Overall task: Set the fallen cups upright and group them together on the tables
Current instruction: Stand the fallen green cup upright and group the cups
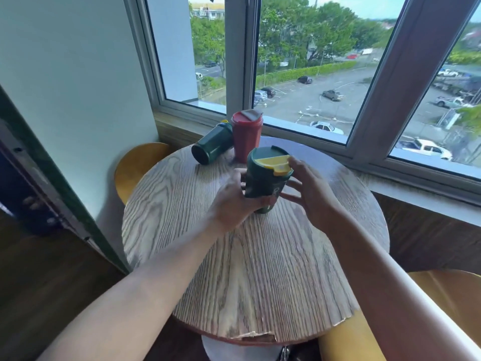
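You are holding a dark green cup with a yellow lid (pixel 265 175) over the middle of the round wooden table (pixel 234 269), slightly toward its far side. Your left hand (pixel 235 201) is wrapping around the cup's lower left side, thumb at the front and fingers curling behind, clamped on the body. Your right hand (pixel 309 194) is sitting at the cup's right side with its fingers spread apart; the fingertips are touching or nearly touching the lid rim and the body, and I cannot tell whether they are actually pressing on it. The cup is standing close to upright, leaning a little to the left, and its base is hidden behind your left thumb, so I cannot tell whether it is resting on the tabletop or just above it.

Just beyond it, at the far side of the table, a red cup (pixel 247 136) is standing upright with its lid on. Touching the red cup's left side, a second dark green cup (pixel 212 147) is lying tipped over, its bottom pointing toward you and to the left, its yellow-capped top pointing away toward the window (pixel 312 74).

A yellow stool (pixel 135 168) is showing at the table's far left edge, and another yellow seat (pixel 447 300) is sitting to the near right.
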The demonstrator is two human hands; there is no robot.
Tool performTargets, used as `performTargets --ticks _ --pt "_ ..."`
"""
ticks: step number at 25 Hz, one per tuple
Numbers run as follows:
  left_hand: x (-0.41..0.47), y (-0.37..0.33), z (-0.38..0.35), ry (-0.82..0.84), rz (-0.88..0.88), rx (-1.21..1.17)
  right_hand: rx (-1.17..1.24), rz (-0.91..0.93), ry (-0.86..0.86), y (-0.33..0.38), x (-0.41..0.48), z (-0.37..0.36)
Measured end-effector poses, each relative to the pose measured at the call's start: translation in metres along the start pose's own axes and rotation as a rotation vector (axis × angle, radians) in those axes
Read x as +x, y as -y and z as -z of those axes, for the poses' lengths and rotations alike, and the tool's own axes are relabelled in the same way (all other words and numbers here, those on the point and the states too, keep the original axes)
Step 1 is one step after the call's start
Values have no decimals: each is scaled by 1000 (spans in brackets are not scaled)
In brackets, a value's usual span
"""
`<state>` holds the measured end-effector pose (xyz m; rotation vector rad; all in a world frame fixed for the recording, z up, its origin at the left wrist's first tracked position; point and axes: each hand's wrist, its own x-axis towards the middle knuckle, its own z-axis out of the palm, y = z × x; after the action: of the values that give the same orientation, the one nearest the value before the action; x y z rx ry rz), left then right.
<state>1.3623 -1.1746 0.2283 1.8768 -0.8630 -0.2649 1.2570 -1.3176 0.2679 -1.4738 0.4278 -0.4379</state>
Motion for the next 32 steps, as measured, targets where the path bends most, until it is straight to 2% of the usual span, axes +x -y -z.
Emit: performTargets --ticks 6,10,14,19,22,24,27,32 --pt "-6 9 -17 -49 -11 19 -75 -23 42 -6 1 6" --pt "-4 18 -12 35 18 -48 -137 -27 94 -7 3 9" --pt "-6 7 15 124 -79 -40 -151 -26 125 -10 6 14" --pt "12 -25 53 139 -151 -103 -119 -5 60 -1 24 14" --pt "41 -50 69 74 -194 -158 -136 49 7 13 49 14" --pt "71 -61 77 -10 -226 -48 -159 57 -23 23 69 13" --pt "124 -62 83 -71 -200 371 -250 38 -19 28 103 8" --pt "191 -39 84 26 71 632 -377 4 25 21 149 0"
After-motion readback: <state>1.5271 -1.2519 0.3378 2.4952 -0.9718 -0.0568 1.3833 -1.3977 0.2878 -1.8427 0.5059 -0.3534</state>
